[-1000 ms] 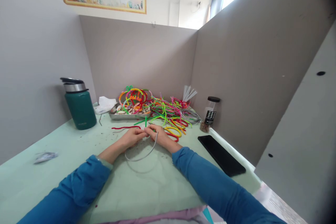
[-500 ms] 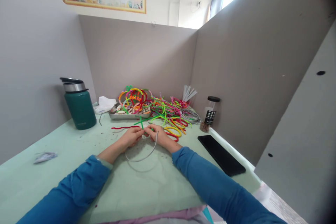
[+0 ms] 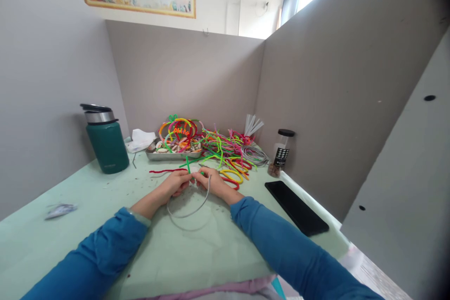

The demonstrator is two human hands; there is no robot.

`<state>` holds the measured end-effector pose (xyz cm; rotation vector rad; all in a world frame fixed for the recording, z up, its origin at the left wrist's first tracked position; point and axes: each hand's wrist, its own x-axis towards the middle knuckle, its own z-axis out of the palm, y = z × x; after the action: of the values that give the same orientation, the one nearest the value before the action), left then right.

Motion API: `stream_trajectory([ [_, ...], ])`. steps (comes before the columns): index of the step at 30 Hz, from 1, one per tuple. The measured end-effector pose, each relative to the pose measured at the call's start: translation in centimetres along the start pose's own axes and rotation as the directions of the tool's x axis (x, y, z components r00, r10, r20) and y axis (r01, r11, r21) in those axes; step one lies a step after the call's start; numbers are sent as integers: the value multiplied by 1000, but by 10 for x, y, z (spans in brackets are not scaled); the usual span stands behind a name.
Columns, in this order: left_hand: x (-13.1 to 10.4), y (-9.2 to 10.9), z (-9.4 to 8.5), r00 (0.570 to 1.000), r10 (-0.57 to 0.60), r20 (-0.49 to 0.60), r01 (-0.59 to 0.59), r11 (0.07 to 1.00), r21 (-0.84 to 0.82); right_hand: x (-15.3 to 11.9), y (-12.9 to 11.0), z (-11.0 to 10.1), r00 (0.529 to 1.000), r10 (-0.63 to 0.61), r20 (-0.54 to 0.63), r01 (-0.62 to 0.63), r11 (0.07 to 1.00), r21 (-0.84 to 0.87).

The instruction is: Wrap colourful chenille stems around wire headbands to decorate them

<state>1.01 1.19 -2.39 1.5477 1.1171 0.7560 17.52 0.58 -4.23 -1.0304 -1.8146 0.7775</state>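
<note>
My left hand (image 3: 176,183) and my right hand (image 3: 208,180) meet at the middle of the green table cover, fingertips pinched close together. Between them a green pipe cleaner (image 3: 188,164) sticks up, its lower end at my left fingertips. A thin grey band (image 3: 191,216) hangs in a loop below both hands; one end rises beside my right hand. My right fingers also pinch a bit of green. Just behind my left hand a dark red pipe cleaner (image 3: 163,170) lies on the cover.
Behind my hands are a metal tray (image 3: 174,156) of small pieces and headbands, and a pile of coloured pipe cleaners (image 3: 225,145). Yellow-and-red scissors (image 3: 234,177), a clear jar (image 3: 280,154) and a black phone (image 3: 296,207) lie rightward; a green bottle (image 3: 107,145) stands left.
The upright green pipe cleaner has shifted slightly to the left, and the grey loop has moved a little. Both hands stay nearly in place.
</note>
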Motion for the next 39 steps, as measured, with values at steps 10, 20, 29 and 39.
stream_trajectory([
  [10,-3,1,2,999,30,-14,-30,999,-12,0,-1,-1,1000,3,-2,-3,1000,0],
  [20,0,-2,-2,999,34,13,-34,998,-53,-1,1,-1,999,-30,34,30,1000,7],
  [29,-1,1,-1,999,22,23,-21,998,-59,1,4,-1,998,-27,60,26,999,19],
  [39,-3,4,1,1000,17,2,-17,999,-40,3,7,1,999,-24,48,24,1000,-3],
])
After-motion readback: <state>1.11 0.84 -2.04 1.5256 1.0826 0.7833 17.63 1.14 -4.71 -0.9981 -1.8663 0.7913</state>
